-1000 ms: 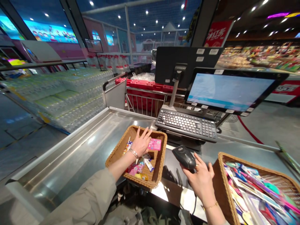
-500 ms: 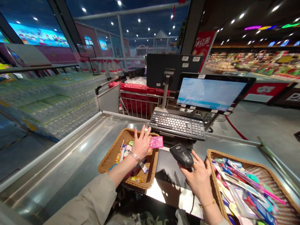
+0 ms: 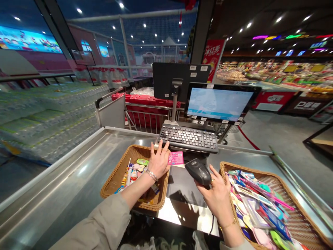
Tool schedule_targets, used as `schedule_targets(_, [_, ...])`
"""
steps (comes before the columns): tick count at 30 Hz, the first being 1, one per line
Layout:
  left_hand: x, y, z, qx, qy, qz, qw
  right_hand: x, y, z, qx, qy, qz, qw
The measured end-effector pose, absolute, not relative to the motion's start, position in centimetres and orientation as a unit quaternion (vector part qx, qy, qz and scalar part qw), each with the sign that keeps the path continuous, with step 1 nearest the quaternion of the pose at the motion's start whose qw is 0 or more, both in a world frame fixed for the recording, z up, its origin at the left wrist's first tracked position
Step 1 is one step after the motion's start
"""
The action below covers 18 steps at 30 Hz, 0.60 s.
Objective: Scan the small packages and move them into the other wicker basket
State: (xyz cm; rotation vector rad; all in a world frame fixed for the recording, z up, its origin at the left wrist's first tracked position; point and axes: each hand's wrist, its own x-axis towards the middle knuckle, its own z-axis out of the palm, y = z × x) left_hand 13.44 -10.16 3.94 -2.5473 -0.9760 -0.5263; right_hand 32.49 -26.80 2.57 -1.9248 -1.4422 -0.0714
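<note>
Metal counter [image 3: 78,177], head view. On the near side of the keyboard [image 3: 187,137], your left hand [image 3: 159,162] grips the pink card [image 3: 176,158], fingers fanned, thumb hidden; card was over the wicker basket [image 3: 111,178], now past its rim. Your right hand [image 3: 217,194] clasps the scanner [image 3: 198,172], same side.

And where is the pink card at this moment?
In the head view, the pink card is near the centre, held by the left hand, between the left basket and the black scanner.

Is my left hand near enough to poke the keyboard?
Probably yes: your left hand is close to the keyboard, with nothing visibly between them, though that hand holds a pink card.
</note>
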Motion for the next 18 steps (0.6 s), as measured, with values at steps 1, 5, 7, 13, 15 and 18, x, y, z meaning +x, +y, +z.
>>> schedule_targets(1, [13.54, -10.18, 3.97, -0.903, -0.343, -0.187, 0.181, 32.46, -26.85, 2.65, -0.747, -0.559, -0.027, 0.359])
schedule_targets(5, [13.81, -10.22, 4.05, -0.904, -0.339, -0.189, 0.179, 32.33, -26.97, 2.98, -0.749, -0.555, -0.023, 0.362])
schedule_targets(7, [13.91, -10.24, 4.08, -0.905, -0.337, -0.189, 0.178, 32.28, -27.02, 3.1, -0.749, -0.554, -0.02, 0.363])
schedule_targets(13, [14.18, -10.3, 4.09, -0.908, -0.33, -0.19, 0.176, 32.22, -27.22, 3.34, -0.752, -0.55, -0.015, 0.361])
schedule_targets(15, [14.28, -10.29, 4.06, -0.909, -0.329, -0.188, 0.175, 32.21, -27.27, 3.4, -0.754, -0.55, -0.012, 0.359])
schedule_targets(18, [14.46, -10.28, 4.04, -0.91, -0.329, -0.184, 0.175, 32.23, -27.33, 3.46, -0.754, -0.551, -0.009, 0.358])
